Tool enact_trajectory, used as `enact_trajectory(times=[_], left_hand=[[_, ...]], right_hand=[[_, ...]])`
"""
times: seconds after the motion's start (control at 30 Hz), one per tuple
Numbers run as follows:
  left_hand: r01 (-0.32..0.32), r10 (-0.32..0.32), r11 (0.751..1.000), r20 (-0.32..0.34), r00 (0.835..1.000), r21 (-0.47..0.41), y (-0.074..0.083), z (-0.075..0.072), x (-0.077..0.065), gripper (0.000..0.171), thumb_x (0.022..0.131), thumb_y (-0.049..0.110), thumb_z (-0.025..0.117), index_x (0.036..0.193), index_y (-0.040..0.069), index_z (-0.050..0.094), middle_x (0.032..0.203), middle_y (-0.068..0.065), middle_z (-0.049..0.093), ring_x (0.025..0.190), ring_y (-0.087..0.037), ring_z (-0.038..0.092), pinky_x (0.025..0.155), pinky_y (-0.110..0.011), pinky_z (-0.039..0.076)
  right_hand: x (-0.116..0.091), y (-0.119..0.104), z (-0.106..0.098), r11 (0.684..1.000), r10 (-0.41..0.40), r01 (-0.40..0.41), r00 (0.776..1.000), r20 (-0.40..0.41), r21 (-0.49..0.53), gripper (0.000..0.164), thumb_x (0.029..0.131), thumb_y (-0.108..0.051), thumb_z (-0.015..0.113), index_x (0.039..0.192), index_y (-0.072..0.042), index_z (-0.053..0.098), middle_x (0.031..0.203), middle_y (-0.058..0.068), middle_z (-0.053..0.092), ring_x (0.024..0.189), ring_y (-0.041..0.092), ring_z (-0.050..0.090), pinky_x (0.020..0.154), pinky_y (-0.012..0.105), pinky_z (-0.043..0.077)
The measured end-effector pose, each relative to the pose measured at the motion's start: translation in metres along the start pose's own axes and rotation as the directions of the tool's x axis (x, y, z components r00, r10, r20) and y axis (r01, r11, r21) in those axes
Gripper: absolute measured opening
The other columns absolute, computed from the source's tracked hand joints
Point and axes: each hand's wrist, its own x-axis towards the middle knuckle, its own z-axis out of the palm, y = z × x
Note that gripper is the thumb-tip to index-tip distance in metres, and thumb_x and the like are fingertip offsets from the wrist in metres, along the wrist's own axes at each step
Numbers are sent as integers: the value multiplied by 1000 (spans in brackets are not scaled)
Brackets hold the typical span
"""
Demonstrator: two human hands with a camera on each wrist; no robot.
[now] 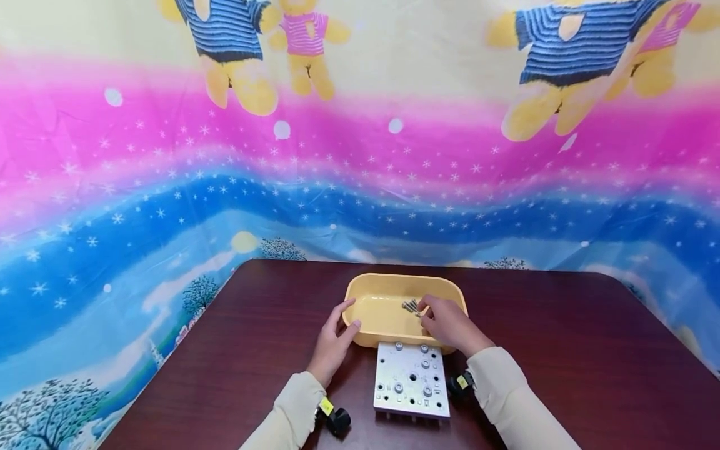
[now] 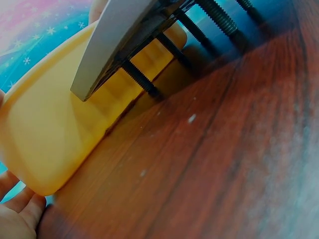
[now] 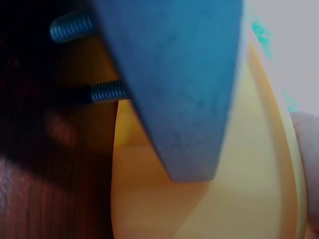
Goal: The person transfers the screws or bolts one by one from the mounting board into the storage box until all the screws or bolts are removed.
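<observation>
In the head view my left hand (image 1: 330, 347) holds the left end of a yellow plastic tray (image 1: 360, 338), its thumb over the rim. The left wrist view shows its fingers (image 2: 22, 211) against the tray's lower outer corner. My right hand (image 1: 450, 322) reaches inside the tray, thumb and index finger pinched together at a small pile of metal screws (image 1: 409, 305); one screw lies between the fingertips. In front of the tray stands a silver metal plate (image 1: 394, 369) with drilled holes and several socket-head screws set in it. Threaded shanks (image 2: 137, 77) stick out below the plate.
The plate, raised on its screws, overlaps the tray's front wall in the head view. Both stand on a dark red wooden table (image 1: 270, 350). Behind it hangs a patterned cloth (image 1: 360, 156). Each wrist wears a small black camera (image 1: 339, 422).
</observation>
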Motion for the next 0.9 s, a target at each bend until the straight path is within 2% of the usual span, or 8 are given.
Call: enact_trajectory(times=[0.2,0.67,0.9], left_hand=[[6,-6,1000,-18,1000,23,-1,0,-1,50,96,20,59,144,23,45,148,-8,42,129,-23,47,102,-37,42],[-4,5,999,-24,1000,33,-2,-1,1,51,95,21,60,144,23,45,147,-9,43,129,-22,47,101,-39,42],[-9,10,1000,-23,1000,26,0,0,-1,50,95,19,60,143,20,46,146,-11,44,129,-23,47,99,-33,43]], right_hand=[[0,-1,0,1000,-2,2,1000,-5,-17,22,93,-9,60,115,-4,60,77,4,63,62,16,55,53,30,44],[0,-3,-2,1000,0,0,1000,9,-20,21,94,-11,58,114,-5,61,78,4,63,63,16,55,54,30,44],[-2,-1,-1,999,-37,37,999,-21,-19,18,94,-9,57,111,-5,62,76,5,63,60,15,53,53,30,43]])
